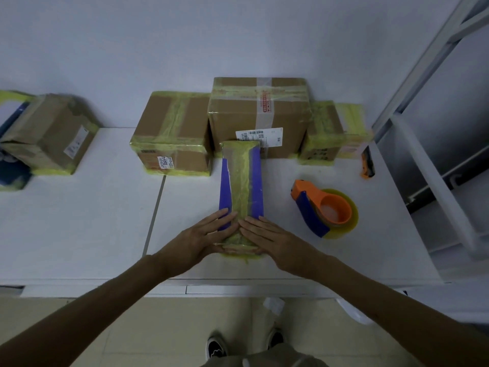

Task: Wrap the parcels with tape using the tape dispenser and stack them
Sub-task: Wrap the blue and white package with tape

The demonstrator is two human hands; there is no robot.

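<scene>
Parcel ran lengthwise away from the fingertips; left hand and right hand pressed its near end, fingers flat; tape dispenser lay nearer the right.

Tape dispenser lies right of the long parcel (a box behind, perhaps touching).

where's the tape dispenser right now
In the head view the orange tape dispenser sits on the white table, right of the long purple parcel and just beyond the right hand.

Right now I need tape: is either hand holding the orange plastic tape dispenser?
No, the orange plastic tape dispenser lies untouched on the white table.
</scene>
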